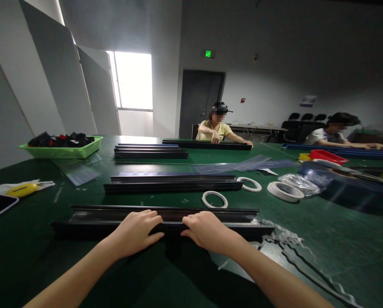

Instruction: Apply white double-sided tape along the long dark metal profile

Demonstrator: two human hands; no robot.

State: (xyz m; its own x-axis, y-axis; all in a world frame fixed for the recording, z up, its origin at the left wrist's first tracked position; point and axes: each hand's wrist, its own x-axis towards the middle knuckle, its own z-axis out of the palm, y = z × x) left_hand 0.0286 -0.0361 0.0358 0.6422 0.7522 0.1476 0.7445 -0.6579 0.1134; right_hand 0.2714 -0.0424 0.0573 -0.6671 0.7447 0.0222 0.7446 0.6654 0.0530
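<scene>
A long black channel-shaped profile (pixel 91 226) lies across the green table (pixel 140 278) right in front of me. My left hand (pixel 138 231) grips its near wall left of the middle, fingers over the top edge and thumb on the near side. On the same wall, a short gap to the right, my right hand (pixel 204 231) is closed in the same way. Shredded white and black strips (pixel 287 239) lie by the profile's right end. Behind it rests a second black profile (pixel 175 184), with a thin white tape roll (pixel 215 199) between the two.
More profiles (pixel 151 152) lie farther back. A green basket (pixel 63 149) of black parts and a phone (pixel 0 207) are at left. Tape rolls (pixel 285 191), a large blue film roll (pixel 348 184) and a red tray (pixel 328 157) stand right. Two people (pixel 223 128) work across the table.
</scene>
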